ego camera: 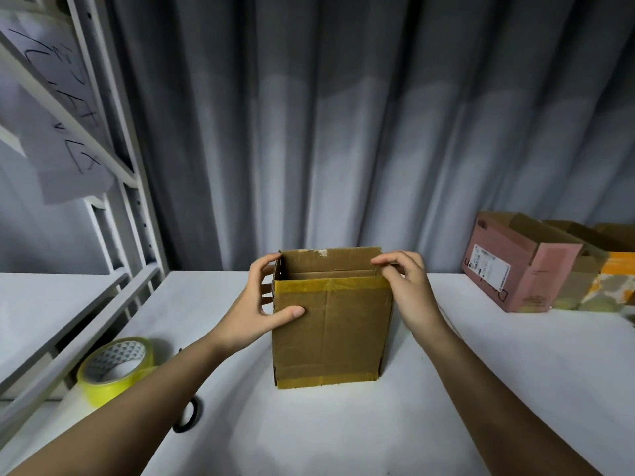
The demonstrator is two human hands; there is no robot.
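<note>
Near the middle of the counter point(481, 372), about midway between its left and right edges, a brown cardboard box point(330, 338) stands upright with its top open. A strip of yellowish tape runs across the upper part of its near face, and another strip runs along the bottom edge of that face. Inside, the far wall and a folded inner flap can be seen; the bottom of the box is hidden.

Both hands hold the box at its upper corners. The left hand point(256, 304) grips the left side: its thumb point(292, 312) lies flat on the near face below the upper tape, while the other fingers curl round the left wall, up to the top corner. The right hand point(409, 290) is at the right top corner, its fingers point(385, 261) bent over the rim and pinching the right wall there.

Toward the counter's left edge, close to the near side, a roll of yellow tape point(113, 369) lies tilted, partly behind the left forearm. A small black ring point(190, 415) shows just beside that forearm; what it is cannot be told. At the far right corner a pink carton point(515, 269) lies on its side, with more cartons point(601, 280) touching it on its right. A grey curtain point(343, 132) hangs behind the far edge. A white metal rack point(113, 166) stands past the left edge, with a handwritten paper sheet point(58, 132) hanging on it.
</note>
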